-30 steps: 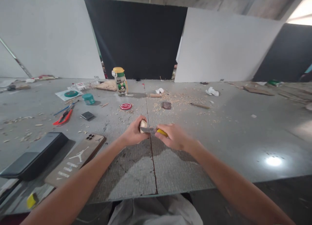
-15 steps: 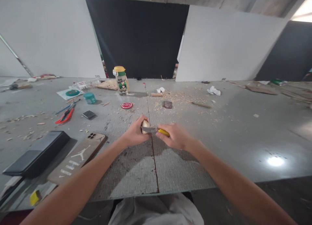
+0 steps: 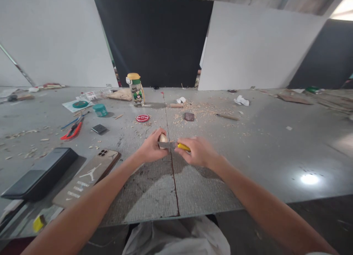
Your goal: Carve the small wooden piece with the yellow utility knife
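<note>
My left hand (image 3: pixel 153 147) is closed around a small pale piece of wood (image 3: pixel 163 138), its thumb and fingers covering much of it. In my right hand (image 3: pixel 197 151) is a utility knife with a yellow handle (image 3: pixel 184 147), gripped with the fingers wrapped round it. The knife's metal blade (image 3: pixel 165 145) points left and lies across the near face of the wood, touching it as far as I can see. Both hands are just above the grey table (image 3: pixel 149 196), either side of its middle seam.
A phone (image 3: pixel 91 174) and black case (image 3: pixel 41 174) lie at the near left. Beyond are red-handled cutters (image 3: pixel 73 130), a teal jar (image 3: pixel 100 110), a red round tin (image 3: pixel 142 118) and a bottle (image 3: pixel 136 91). Wood shavings (image 3: pixel 204 109) surround a brown block (image 3: pixel 189 117) and a thin tool (image 3: pixel 227 117).
The whole view has shifted slightly. My hands keep the same grip on the wood and the knife, and the blade still lies across the wood.
</note>
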Tool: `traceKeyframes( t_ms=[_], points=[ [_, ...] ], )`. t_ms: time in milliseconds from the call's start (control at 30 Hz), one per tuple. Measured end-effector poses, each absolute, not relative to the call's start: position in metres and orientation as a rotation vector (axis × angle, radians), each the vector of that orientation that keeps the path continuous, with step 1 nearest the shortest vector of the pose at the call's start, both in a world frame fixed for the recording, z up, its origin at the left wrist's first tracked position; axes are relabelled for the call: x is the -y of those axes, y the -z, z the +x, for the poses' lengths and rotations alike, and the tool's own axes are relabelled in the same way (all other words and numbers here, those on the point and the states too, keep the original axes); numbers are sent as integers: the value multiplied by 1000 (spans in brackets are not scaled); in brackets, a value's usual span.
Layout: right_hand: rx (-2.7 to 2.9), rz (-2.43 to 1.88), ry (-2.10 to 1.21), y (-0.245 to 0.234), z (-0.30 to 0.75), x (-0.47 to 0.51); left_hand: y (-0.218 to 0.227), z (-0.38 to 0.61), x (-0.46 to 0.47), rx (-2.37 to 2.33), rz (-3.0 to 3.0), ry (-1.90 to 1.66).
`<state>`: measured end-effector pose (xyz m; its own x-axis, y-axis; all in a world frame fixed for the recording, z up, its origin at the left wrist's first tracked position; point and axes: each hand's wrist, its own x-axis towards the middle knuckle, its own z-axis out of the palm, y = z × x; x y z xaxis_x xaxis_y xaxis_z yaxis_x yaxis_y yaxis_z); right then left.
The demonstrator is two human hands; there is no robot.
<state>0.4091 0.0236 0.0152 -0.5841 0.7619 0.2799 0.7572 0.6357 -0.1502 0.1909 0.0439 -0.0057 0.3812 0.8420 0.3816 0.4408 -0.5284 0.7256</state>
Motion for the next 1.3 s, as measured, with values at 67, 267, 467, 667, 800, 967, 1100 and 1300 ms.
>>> traceKeyframes(
  t_ms=[67,267,467,667,800,967,1100,1300],
  points=[
    [2534,-1237,20,-15,409,-24,6,191,-45,-1100,2109,-1028],
    [2498,-1275,78,-12,407,-24,5,190,-45,-1092,1985,-970],
    [2264,-1545,65,-15,435,-46,-5,182,-44,-1132,1961,-929],
    [2304,-1407,-60,-16,424,-37,-4,186,-43,-1084,1940,-925],
    [2380,-1324,-110,-17,407,-20,0,189,-43,-1072,2007,-992],
    [2421,-1294,-13,-16,402,-13,1,190,-41,-1218,2166,-1053],
    [2426,-1289,58,-14,402,-13,2,191,-40,-1359,2209,-1000],
    [2428,-1326,84,-14,401,-14,-4,193,-35,-1568,2219,-933]
  ],
)
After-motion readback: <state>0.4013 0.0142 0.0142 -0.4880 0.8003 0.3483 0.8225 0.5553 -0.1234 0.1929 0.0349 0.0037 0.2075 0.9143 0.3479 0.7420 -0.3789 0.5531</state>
